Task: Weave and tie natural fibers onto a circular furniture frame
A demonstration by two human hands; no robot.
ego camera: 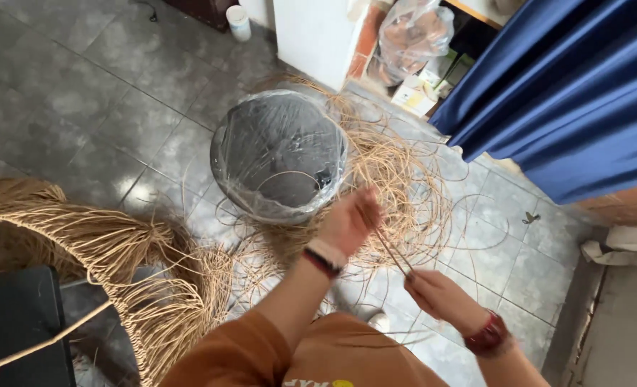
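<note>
Item: your left hand (348,218). Raised near the centre of the view, blurred, fingers curled in around the upper end of a few thin rattan strands (392,252). A dark-and-pale wristband sits on that wrist.

Item: your right hand (436,292). Nearer and to the right of the left, closed in a pinch on the lower end of the same strands. A red band is on that wrist. The strands run taut and slanting between your two hands, above the floor.

Item: loose rattan heap (397,179). Pale tan coils lying tangled on the grey tiled floor (82,107), just beyond your hands and spreading to the right.

Item: dark bucket (279,154). Round, lined or covered with clear plastic film; stands on the floor at the far-left edge of the heap, touching it.

Item: woven rattan piece (110,251). Large, curved, with many free ends hanging; at near left, partly over a black surface (17,322).

Item: blue curtain (569,93). Hangs at far right.

Item: clear plastic bag (411,36). At the far side, beside a white cabinet corner (318,36), with small boxes just below it.

Item: white cylindrical container (239,21). On the floor at the far edge, left of the cabinet.

Item: orange sleeves and garment, yours, at the near edge.
</note>
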